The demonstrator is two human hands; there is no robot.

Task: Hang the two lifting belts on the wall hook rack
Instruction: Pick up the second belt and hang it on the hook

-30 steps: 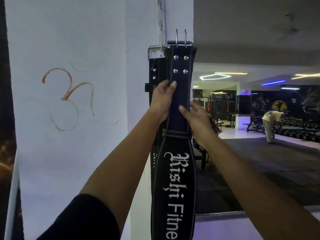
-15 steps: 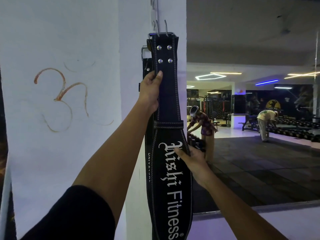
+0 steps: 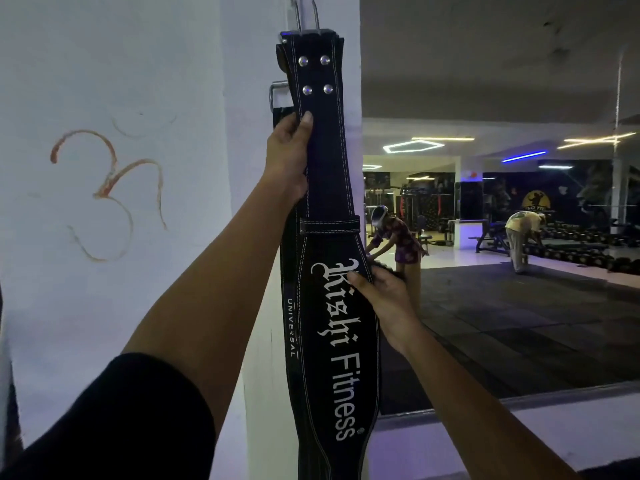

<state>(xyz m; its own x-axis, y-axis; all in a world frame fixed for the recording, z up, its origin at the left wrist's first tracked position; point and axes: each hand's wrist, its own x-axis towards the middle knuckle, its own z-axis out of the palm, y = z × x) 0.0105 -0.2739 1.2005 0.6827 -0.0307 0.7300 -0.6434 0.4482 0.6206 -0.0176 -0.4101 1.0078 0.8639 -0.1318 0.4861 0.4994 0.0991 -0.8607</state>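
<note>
White pillar [image 3: 114,306], wall mirror [image 3: 519,306], ceiling lights [image 3: 414,146]

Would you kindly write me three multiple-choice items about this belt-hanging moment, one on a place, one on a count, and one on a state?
1. Where does the left hand grip the front lifting belt?
A. On the narrow strap just below the rivets
B. At the bottom tip
C. On the word Fitness

2. How many silver rivets show near the top of the front belt?
A. Two
B. Four
C. Six

3. How does the front belt hang now?
A. Coiled in a roll
B. Lying flat on the floor
C. Lengthwise down the pillar, with both hands on it

Answers:
1. A, as the thumb lies on the strap right under the lower rivets.
2. B, since they sit in two rows of two.
3. C, as its top sits by the metal prongs and the right hand holds its wide part over the rear belt.
</note>
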